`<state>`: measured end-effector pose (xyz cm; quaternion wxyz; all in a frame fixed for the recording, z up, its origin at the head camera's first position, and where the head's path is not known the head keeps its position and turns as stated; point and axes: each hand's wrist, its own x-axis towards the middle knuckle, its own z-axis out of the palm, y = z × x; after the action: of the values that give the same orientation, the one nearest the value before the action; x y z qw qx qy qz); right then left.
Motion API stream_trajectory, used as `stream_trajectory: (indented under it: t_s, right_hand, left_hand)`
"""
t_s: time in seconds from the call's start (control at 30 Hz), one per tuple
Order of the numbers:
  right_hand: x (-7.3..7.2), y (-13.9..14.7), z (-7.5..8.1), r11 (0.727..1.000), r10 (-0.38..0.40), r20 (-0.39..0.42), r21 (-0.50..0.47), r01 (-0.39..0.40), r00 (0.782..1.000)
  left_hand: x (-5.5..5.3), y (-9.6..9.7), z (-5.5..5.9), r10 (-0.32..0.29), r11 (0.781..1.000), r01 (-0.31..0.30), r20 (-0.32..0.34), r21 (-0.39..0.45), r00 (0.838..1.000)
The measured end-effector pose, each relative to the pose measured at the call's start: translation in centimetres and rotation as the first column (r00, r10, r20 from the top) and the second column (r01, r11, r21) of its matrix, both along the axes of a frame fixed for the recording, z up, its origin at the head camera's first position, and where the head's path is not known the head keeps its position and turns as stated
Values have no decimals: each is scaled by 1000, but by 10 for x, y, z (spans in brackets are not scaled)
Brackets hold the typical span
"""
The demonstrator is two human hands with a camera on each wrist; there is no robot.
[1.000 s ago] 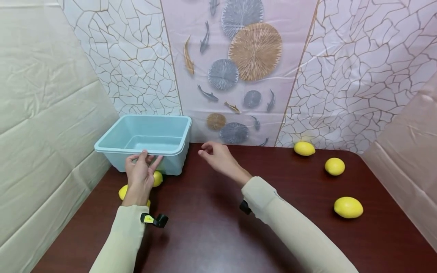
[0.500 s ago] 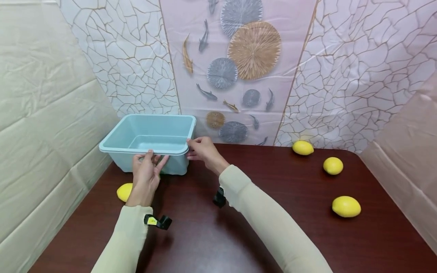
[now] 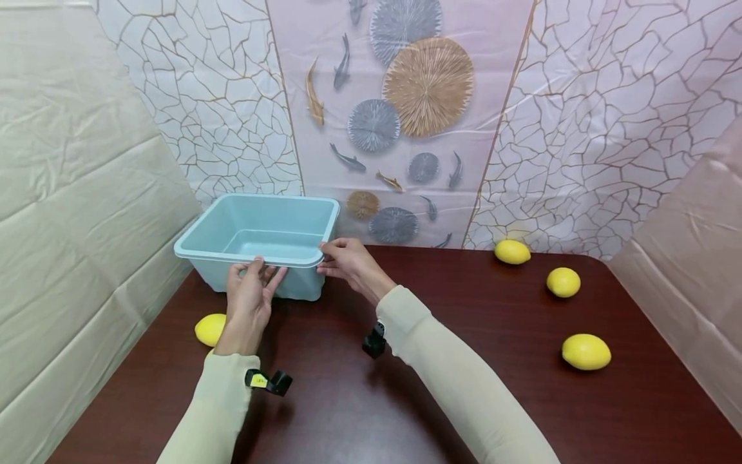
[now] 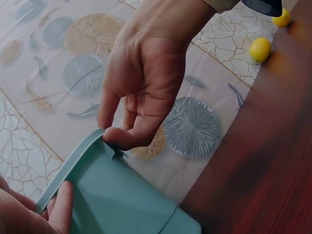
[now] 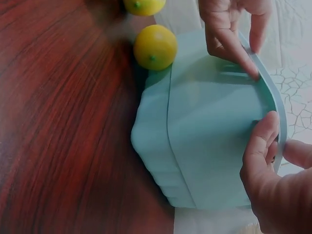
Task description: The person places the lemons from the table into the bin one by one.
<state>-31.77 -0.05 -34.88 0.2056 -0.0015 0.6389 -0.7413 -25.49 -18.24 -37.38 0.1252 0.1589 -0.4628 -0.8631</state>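
A light blue plastic tub (image 3: 257, 216) stands at the back left of the table, its inside bare. My left hand (image 3: 248, 301) grips the front rim, thumb on top and fingers underneath. At the front right corner my right hand (image 3: 355, 264) pinches the same rim. The right wrist view has both hands along the rim, with the right thumb and fingers on either side of it. One lemon (image 3: 210, 330) lies left of my left wrist, partly hidden by it. Close against the tub's lower wall is a lemon (image 5: 156, 47) that my left hand hides in the head view.
Three lemons lie on the right side of the dark wooden table (image 3: 464, 361): a back lemon (image 3: 513, 252), a middle lemon (image 3: 563, 282) and a front lemon (image 3: 586, 352). A patterned cloth (image 3: 400, 187) hangs behind; pale cloth walls (image 3: 69, 258) flank the table.
My right hand has come left from the open table onto the tub's corner and now holds the rim. The tub has shifted a little to the right, my left hand moving along with it.
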Motion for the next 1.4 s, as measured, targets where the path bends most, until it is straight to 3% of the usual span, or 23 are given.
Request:
stream_trajectory:
  t_s: [0.17,0.3,0.43,0.53,0.63,0.7,0.77,0.93,1.03,1.1,1.2,1.3,1.4]
  right_hand:
    - [2,10,-4,1000,-26,-7,-11,26,1000]
    - [8,21,-7,998,-45,-9,-34,45,999]
    - [14,32,-10,996,-77,-5,-37,77,997]
    - [17,38,-11,995,-96,-2,-37,96,995]
    - [19,43,-12,994,-107,-3,-35,107,994]
    - [21,46,-14,993,-112,-2,-30,112,994]
    - [23,49,-14,993,-114,3,-25,114,993]
    - [29,55,-12,994,-109,8,-25,109,994]
    - [31,59,-11,994,-108,-3,-25,108,994]
    - [34,62,-10,994,-108,-8,-27,108,994]
    - [38,69,-11,994,-110,-16,-26,110,994]
    - [42,76,-12,992,-123,-21,-27,122,992]
    - [46,83,-11,991,-132,-21,-26,131,991]
  left_hand:
    - [5,-5,-2,-99,990,104,56,-100,993]
    - [10,-12,-5,-141,955,167,119,-247,983]
    - [14,-21,-8,-62,914,121,162,-388,985]
    - [13,-31,-9,46,902,23,149,-432,988]
    - [10,-43,-9,140,868,-59,130,-494,982]
    - [7,-51,-9,176,827,-70,138,-558,975]
    - [4,-60,-9,198,771,-63,144,-633,970]
    - [-5,-80,-5,217,657,-61,111,-751,970]
    - [-9,-92,1,167,600,-2,123,-800,978]
    - [-12,-99,5,111,546,68,153,-835,982]
    - [-16,-106,10,30,440,171,205,-881,978]
    - [-21,-109,15,-20,342,227,235,-912,972]
    - [-25,-109,19,-46,304,237,235,-923,971]
